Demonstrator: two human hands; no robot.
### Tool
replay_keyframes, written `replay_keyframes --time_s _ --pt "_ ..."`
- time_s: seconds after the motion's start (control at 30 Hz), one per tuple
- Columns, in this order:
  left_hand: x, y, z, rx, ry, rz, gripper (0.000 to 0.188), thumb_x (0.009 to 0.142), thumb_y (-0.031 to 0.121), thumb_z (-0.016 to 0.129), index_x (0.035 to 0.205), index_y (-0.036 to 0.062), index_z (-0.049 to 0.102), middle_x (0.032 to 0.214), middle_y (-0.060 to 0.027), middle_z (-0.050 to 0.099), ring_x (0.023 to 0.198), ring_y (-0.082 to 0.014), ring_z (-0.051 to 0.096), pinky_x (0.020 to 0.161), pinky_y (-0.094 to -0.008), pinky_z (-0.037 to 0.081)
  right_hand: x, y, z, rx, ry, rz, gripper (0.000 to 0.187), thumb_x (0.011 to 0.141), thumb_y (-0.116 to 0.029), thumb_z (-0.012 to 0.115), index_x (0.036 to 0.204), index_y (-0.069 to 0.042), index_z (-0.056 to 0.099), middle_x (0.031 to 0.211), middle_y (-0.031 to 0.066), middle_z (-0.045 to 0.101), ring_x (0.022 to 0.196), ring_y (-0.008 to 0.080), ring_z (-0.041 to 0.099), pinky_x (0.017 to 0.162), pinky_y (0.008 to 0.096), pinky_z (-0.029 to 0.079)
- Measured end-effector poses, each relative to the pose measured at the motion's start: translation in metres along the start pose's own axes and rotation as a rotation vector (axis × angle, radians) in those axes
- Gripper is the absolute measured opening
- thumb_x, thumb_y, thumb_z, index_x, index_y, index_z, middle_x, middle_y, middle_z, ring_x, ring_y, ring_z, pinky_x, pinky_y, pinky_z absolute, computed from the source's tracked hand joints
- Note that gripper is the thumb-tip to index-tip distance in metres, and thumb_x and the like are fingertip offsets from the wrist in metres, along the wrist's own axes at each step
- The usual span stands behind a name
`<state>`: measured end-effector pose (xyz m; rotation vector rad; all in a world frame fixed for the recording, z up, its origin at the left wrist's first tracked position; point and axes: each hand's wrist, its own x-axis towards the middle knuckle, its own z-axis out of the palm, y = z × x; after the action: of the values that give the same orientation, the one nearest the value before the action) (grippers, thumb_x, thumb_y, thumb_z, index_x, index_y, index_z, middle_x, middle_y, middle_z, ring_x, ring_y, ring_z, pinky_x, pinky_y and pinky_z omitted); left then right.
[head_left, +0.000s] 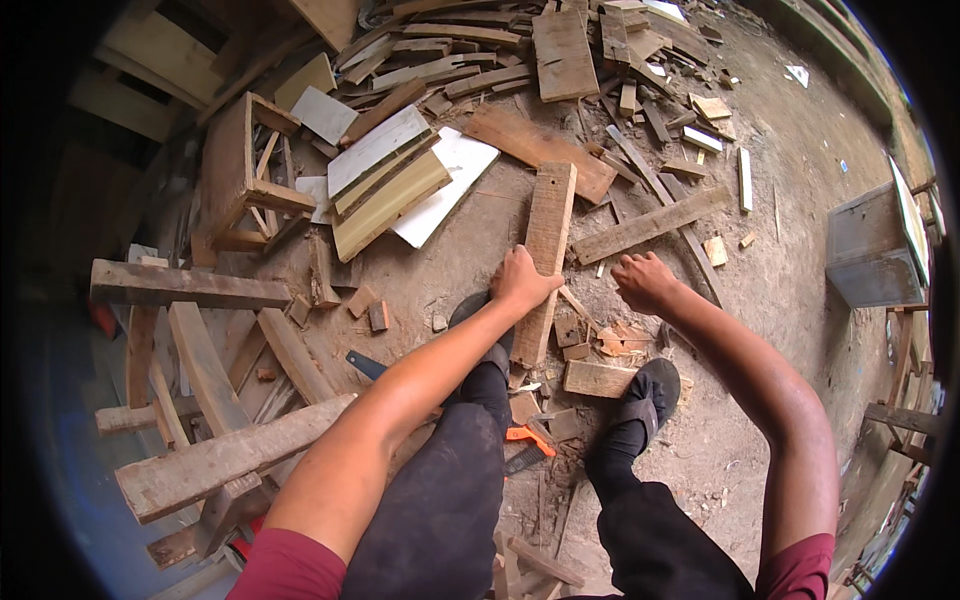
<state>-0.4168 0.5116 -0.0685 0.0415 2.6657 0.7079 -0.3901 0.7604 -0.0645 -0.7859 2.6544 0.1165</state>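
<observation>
My left hand (525,281) is wrapped round the edge of a wooden plank (551,205), thumb across its face. The plank runs away from me between my feet and has a small dark hole near its far end. To its right, my right hand (645,283) is closed and raised, apart from the plank. Whatever its curled fingers may hold is hidden. A short wood block (597,379) lies by my right foot. Between my legs is an orange tool handle (530,436); a dark blade tip (366,364) shows left of my left leg.
White and yellowish boards (393,187) are stacked ahead on the left, near a wooden frame (232,180). A slatted wooden structure (225,445) stands close on my left. Scrap wood (470,60) is heaped at the far side. A grey box (872,245) stands far right.
</observation>
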Motion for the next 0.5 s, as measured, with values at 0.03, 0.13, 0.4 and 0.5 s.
replay_keyframes --time_s 0.03,0.13,0.4,0.5 --pt "0.004 -0.008 -0.002 -0.096 0.047 0.029 0.083 0.07 0.045 0.082 0.126 -0.0089 0.051 0.12 -0.0238 0.062 0.112 -0.0363 0.062 0.096 -0.0453 0.048 -0.005 0.005 0.005 -0.006 -0.027 0.02 0.025 0.088 -0.02 0.058 0.107 -0.005 0.061 0.109 0.0147 0.064 0.104 0.0278 0.064 0.086 0.0446 0.048" --pt "0.006 -0.013 -0.023 -0.71 -0.078 0.084 0.072 0.078 0.031 0.079 0.13 -0.0088 0.05 0.113 -0.016 0.065 0.105 -0.026 0.063 0.089 -0.0383 0.054 -0.025 0.018 0.005 0.055 -0.049 0.103 0.027 0.089 -0.021 0.058 0.109 -0.003 0.06 0.11 0.0155 0.063 0.105 0.0294 0.064 0.087 0.0455 0.048" --pt "-0.014 -0.037 -0.073 -1.415 -0.684 -0.046 0.048 0.087 0.031 0.061 0.125 0.0015 0.057 0.117 -0.0109 0.062 0.111 -0.0235 0.059 0.095 -0.0468 0.046 -0.069 0.038 0.023 0.2 -0.008 0.263 0.031 0.091 -0.026 0.061 0.11 -0.001 0.059 0.108 0.0162 0.062 0.107 0.0316 0.062 0.09 0.0475 0.047" --pt "-0.019 -0.032 -0.072 -1.463 -0.655 -0.014 0.049 0.086 0.03 0.063 0.125 0.0022 0.055 0.118 -0.0093 0.062 0.11 -0.0236 0.06 0.095 -0.0451 0.046 -0.071 0.043 0.027 0.265 0.02 0.32 0.03 0.09 -0.026 0.062 0.109 -0.002 0.059 0.108 0.0162 0.062 0.106 0.0328 0.062 0.09 0.048 0.047"
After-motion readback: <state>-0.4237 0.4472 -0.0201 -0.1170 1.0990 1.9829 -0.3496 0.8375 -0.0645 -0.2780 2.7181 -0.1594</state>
